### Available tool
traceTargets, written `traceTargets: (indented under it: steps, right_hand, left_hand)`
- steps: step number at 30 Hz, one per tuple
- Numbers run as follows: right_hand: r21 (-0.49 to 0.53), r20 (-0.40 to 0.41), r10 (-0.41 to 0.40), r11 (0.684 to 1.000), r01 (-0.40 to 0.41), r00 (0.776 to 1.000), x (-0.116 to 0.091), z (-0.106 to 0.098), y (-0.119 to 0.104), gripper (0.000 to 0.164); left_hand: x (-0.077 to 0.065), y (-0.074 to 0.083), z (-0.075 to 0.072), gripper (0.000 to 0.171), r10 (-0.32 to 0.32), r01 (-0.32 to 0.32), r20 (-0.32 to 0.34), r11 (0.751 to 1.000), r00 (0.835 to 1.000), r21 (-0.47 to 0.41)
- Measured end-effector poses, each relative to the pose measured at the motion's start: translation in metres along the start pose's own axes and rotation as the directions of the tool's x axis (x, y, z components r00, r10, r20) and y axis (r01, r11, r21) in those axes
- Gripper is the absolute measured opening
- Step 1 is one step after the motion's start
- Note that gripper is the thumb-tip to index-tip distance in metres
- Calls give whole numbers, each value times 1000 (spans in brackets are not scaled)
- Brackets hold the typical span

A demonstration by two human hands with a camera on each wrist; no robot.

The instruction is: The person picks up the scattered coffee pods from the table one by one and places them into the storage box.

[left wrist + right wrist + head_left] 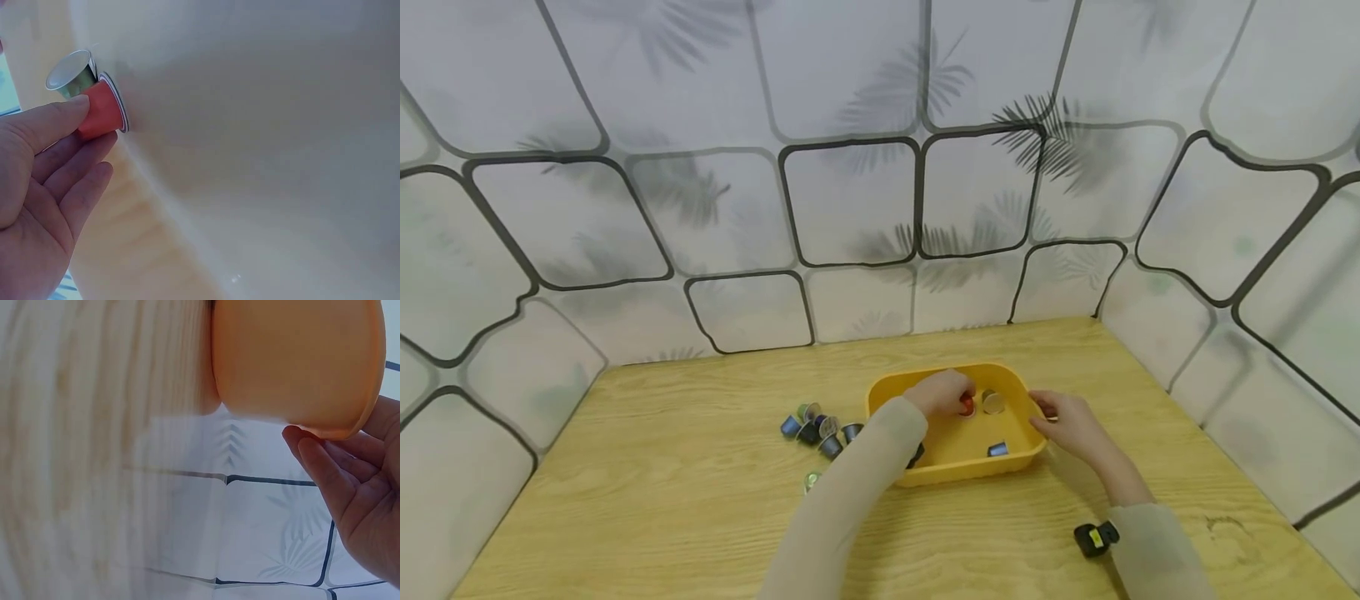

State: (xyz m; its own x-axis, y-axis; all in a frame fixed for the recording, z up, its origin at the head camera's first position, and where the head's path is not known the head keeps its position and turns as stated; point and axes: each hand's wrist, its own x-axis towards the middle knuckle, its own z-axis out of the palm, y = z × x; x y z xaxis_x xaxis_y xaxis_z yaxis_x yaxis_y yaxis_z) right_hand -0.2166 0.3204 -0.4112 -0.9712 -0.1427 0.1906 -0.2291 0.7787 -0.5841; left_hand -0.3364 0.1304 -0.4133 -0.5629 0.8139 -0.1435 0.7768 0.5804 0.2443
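Inside the yellow tray [970, 472], my left hand [942, 392] pinches a red coffee capsule [103, 111] between thumb and fingers. In the left wrist view a green capsule [74, 72] with a pale lid stands right beside the red one. A blue capsule [997, 449] lies near the tray's front right corner, and a dark capsule [916, 455] is partly hidden by my left forearm. My right hand [1067, 422] holds the tray's right rim; in the right wrist view its fingers [328, 465] sit about the rim's edge, partly hidden behind it.
Left of the tray, several loose capsules [808, 432] lie clustered on the wooden table [685, 483]. A lone green capsule [812, 481] lies nearer, beside my left sleeve. Patterned fabric walls [857, 204] rise behind and at both sides.
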Motion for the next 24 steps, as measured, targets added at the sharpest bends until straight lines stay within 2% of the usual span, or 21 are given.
traceTargets:
  steps: [13, 24]
  right_hand:
    - [-7, 28, 7, 1000, -7, 1000, -1, -1, 1, 39]
    - [-21, 25, 11, 1000, -11, 1000, -1, -1, 2, 38]
  left_hand:
    - [0, 0, 4, 7, -17, 17, -15, 1000, 1000, -25]
    - [-2, 5, 0, 4, -20, 20, 5, 1000, 1000, -24]
